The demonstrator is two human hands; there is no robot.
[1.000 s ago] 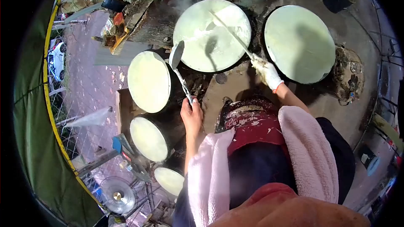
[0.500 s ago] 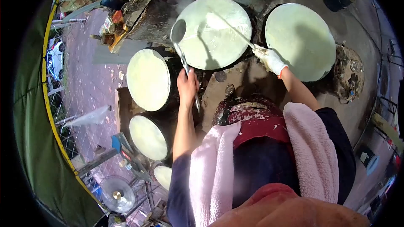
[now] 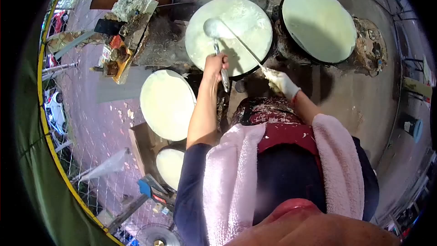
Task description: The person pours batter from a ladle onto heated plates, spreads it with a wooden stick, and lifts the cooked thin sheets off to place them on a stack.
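Gripping the ladle (image 3: pixel 214 29) handle, our left hand (image 3: pixel 215 65) tips batter onto the round griddle (image 3: pixel 243 41); our gloved right hand (image 3: pixel 281 83) clasps the thin spreader (image 3: pixel 243 48) for levelling.

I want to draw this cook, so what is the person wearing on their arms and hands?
The left hand is bare, and that arm is uncovered up to a dark navy short sleeve. The right hand wears a white glove smeared with batter, with an orange band at its wrist edge. A fluffy pale pink towel hangs over both shoulders, above a dark red apron spattered with white.
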